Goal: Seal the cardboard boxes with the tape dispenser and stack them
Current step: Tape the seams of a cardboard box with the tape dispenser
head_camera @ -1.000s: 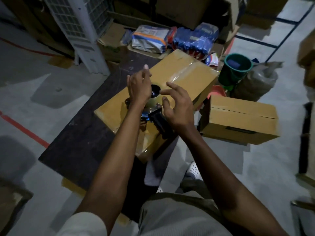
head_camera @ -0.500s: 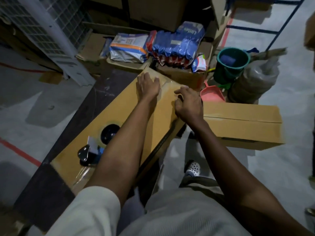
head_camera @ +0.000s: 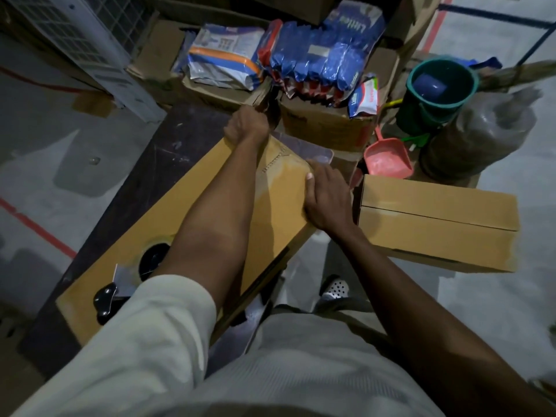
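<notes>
On my feed, the long box point(head_camera: 186, 224) lay on the counter point(head_camera: 156, 164), tape dispenser point(head_camera: 105, 299) on its near end. A second box point(head_camera: 436, 224) sat right of it, bucket point(head_camera: 439, 85) behind that, packets point(head_camera: 316, 55) behind the far end.

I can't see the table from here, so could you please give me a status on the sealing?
Left hand grips long box far end; right hand grips its right edge. Tape dispenser lying on box, untouched. Second box beside it, not blocking.
</notes>
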`<state>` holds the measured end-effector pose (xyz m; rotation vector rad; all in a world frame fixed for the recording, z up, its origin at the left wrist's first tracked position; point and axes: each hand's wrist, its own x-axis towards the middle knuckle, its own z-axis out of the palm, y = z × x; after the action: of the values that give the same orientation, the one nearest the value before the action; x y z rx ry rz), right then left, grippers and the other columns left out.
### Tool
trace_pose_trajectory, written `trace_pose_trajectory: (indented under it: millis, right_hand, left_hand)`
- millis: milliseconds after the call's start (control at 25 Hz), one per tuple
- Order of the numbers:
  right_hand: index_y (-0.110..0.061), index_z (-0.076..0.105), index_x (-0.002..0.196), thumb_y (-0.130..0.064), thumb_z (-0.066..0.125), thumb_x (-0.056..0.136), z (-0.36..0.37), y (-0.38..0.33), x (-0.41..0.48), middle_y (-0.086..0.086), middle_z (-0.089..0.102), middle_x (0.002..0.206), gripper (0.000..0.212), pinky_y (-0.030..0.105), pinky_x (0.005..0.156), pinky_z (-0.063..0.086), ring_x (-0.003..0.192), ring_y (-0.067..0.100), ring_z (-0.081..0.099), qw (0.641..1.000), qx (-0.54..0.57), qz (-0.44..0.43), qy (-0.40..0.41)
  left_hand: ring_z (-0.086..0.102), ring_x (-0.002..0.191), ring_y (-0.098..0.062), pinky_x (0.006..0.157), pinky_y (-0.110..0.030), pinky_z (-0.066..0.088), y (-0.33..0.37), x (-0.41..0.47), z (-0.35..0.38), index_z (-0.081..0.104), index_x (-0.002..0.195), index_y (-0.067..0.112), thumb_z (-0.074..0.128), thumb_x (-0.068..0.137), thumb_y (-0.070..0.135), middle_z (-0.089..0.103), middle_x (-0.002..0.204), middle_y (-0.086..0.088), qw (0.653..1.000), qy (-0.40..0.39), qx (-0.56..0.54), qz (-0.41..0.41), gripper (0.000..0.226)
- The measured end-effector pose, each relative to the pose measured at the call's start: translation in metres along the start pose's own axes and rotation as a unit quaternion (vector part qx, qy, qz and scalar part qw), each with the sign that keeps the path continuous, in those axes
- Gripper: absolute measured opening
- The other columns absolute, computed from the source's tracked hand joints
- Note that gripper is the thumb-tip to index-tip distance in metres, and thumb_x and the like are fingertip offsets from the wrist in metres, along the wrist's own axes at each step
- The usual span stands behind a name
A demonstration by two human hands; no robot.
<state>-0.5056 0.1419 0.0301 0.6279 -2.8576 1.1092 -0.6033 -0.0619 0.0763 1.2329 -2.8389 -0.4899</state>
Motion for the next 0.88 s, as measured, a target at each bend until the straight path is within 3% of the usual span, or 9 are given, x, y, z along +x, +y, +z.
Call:
trace_pose_trajectory:
  millis: [120,240,360,440,480,560,680,760,880]
  right_hand:
    - [-0.015,0.053,0.138,-0.033,0.032,0.107,0.003,-0.001,0.0,0.011,0.06,0.126,0.042,0.037,0.089,0.04,0.105,0.027,0.053,1.0,-0.018,0.014,0.003]
    - [-0.017,0.05,0.141,-0.038,0.03,0.107,0.002,-0.002,-0.001,0.01,0.058,0.131,0.045,0.039,0.091,0.042,0.112,0.028,0.053,0.999,-0.051,0.019,-0.006]
    - [-0.014,0.047,0.144,-0.04,0.035,0.104,-0.003,-0.014,-0.008,0.015,0.052,0.141,0.049,0.049,0.102,0.038,0.127,0.034,0.048,0.992,-0.106,0.06,0.023]
    - [-0.011,0.044,0.147,-0.044,0.049,0.096,-0.001,-0.038,-0.033,0.019,0.045,0.149,0.061,0.056,0.11,0.031,0.135,0.037,0.042,0.993,-0.112,0.023,0.04]
    - [-0.009,0.044,0.147,-0.044,0.058,0.09,0.004,-0.055,-0.054,0.019,0.045,0.15,0.069,0.055,0.111,0.029,0.135,0.037,0.041,0.995,-0.087,-0.012,0.04]
    - [-0.007,0.045,0.147,-0.039,0.066,0.087,0.011,-0.093,-0.098,0.018,0.047,0.147,0.071,0.052,0.108,0.033,0.131,0.036,0.044,0.998,0.003,-0.046,0.038]
    - [-0.013,0.046,0.144,-0.041,0.053,0.103,0.018,-0.144,-0.145,0.011,0.051,0.136,0.05,0.052,0.096,0.045,0.117,0.03,0.05,0.993,0.092,-0.068,0.033]
    - [-0.02,0.039,0.145,-0.056,0.045,0.103,0.024,-0.178,-0.174,0.006,0.048,0.132,0.055,0.05,0.087,0.053,0.112,0.028,0.055,0.988,0.143,-0.032,-0.041]
    - [-0.021,0.02,0.153,-0.071,0.051,0.092,0.034,-0.217,-0.221,0.008,0.04,0.149,0.085,0.047,0.092,0.054,0.126,0.033,0.054,0.974,0.106,0.041,-0.197]
  left_hand:
    - [0.051,0.131,-0.028,0.106,-0.044,0.034,-0.005,-0.005,0.006,0.06,0.129,0.017,0.041,0.102,0.032,0.059,0.139,-0.01,0.999,-0.009,0.036,0.012,0.037]
    - [0.005,0.156,-0.03,0.123,-0.052,-0.001,-0.013,-0.039,0.015,0.021,0.16,0.018,0.027,0.104,0.042,0.01,0.169,-0.012,0.998,-0.014,0.055,0.037,0.061]
    - [-0.021,0.154,-0.027,0.123,-0.051,-0.015,-0.025,-0.095,0.008,0.001,0.163,0.022,0.027,0.105,0.05,-0.015,0.169,-0.009,0.986,-0.113,-0.023,0.122,0.07]
    - [-0.016,0.156,-0.024,0.125,-0.046,-0.011,-0.042,-0.139,-0.013,0.014,0.163,0.022,0.04,0.104,0.045,-0.006,0.171,-0.006,0.967,-0.174,-0.081,0.166,0.068]
    - [-0.009,0.156,-0.023,0.126,-0.044,-0.007,-0.056,-0.163,-0.026,0.025,0.16,0.021,0.044,0.104,0.038,0.005,0.171,-0.006,0.965,-0.155,-0.11,0.182,0.061]
    - [0.006,0.156,-0.023,0.126,-0.045,0.004,-0.096,-0.211,-0.053,0.046,0.149,0.021,0.05,0.102,0.024,0.028,0.165,-0.006,0.962,-0.048,-0.184,0.198,0.048]
    - [0.028,0.149,-0.023,0.122,-0.045,0.024,-0.174,-0.278,-0.087,0.063,0.129,0.019,0.056,0.097,0.018,0.053,0.146,-0.004,0.939,0.125,-0.263,0.184,0.033]
    - [0.042,0.14,-0.023,0.116,-0.042,0.033,-0.228,-0.312,-0.098,0.068,0.118,0.017,0.056,0.092,0.016,0.063,0.133,-0.002,0.924,0.207,-0.289,0.144,0.029]
    - [0.051,0.126,-0.022,0.108,-0.043,0.04,-0.291,-0.35,-0.096,0.07,0.106,0.017,0.059,0.084,0.007,0.067,0.118,0.002,0.905,0.293,-0.309,0.028,0.027]
